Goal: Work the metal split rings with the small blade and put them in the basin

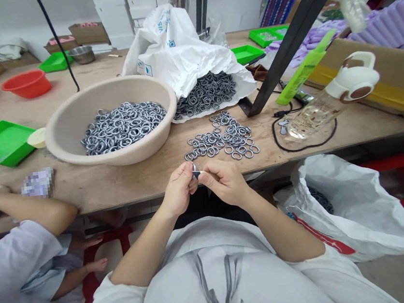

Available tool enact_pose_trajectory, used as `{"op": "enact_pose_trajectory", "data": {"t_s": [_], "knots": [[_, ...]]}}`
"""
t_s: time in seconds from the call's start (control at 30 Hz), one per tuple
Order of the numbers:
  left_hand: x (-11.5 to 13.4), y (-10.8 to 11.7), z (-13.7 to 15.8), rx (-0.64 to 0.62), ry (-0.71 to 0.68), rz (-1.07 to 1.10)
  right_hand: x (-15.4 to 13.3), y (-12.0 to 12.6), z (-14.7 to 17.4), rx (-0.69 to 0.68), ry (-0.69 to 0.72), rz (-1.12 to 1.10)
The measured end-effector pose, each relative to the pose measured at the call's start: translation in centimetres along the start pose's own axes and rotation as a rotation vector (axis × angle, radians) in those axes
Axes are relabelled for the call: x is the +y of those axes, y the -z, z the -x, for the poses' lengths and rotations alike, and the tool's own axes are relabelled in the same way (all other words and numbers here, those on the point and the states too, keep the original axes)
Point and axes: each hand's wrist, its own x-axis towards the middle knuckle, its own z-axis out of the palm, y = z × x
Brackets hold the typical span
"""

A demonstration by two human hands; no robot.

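Note:
My left hand (177,189) is closed on a grey ring (194,167) at the front edge of the table. Facing it, my right hand (226,182) pinches a small dark pointed piece that looks like a blade (197,174), its tip against the ring. Just beyond my hands lies a loose pile of grey rings (234,135). Many more fill a beige basin (115,156) to the left. Behind the pile, a white sack (184,58) lies with its mouth open, and darker rings spill out of it.
A slanted metal post (277,45), a bottle (320,104) and a black cable (307,147) stand or lie to the right. Another white sack (361,201) hangs below the table edge. At left are a green tray (2,142) and another person's arm (36,204).

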Motion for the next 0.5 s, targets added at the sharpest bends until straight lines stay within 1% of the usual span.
{"op": "enact_pose_trajectory", "data": {"t_s": [0.07,0.13,0.17,0.23,0.27,0.3,0.37,0.43,0.5], "knots": [[0.1,-0.1,0.1,-0.008,0.025,0.005,0.2,0.0,0.1,-0.014,-0.007,0.043],[0.1,-0.2,0.5,-0.057,0.047,-0.016,1.1,0.1,0.1,-0.029,-0.057,0.060],[0.2,-0.2,0.7,-0.108,0.061,-0.040,1.8,0.1,0.0,-0.018,-0.106,0.064],[0.2,0.0,1.2,-0.219,0.081,-0.075,3.3,0.2,-0.4,0.025,-0.250,0.106],[0.3,0.1,1.4,-0.251,0.078,-0.075,4.1,0.2,-0.8,0.039,-0.324,0.149],[0.4,0.4,1.6,-0.251,0.071,-0.061,4.6,0.0,-1.3,0.014,-0.392,0.226],[0.7,1.1,1.7,-0.159,0.037,-0.012,5.3,-0.5,-2.4,-0.082,-0.442,0.413],[1.1,2.0,1.6,-0.031,0.015,0.004,5.4,-1.3,-3.6,-0.220,-0.439,0.613],[1.6,2.9,1.4,0.064,0.017,0.015,5.3,-2.0,-4.6,-0.332,-0.430,0.776]]}}
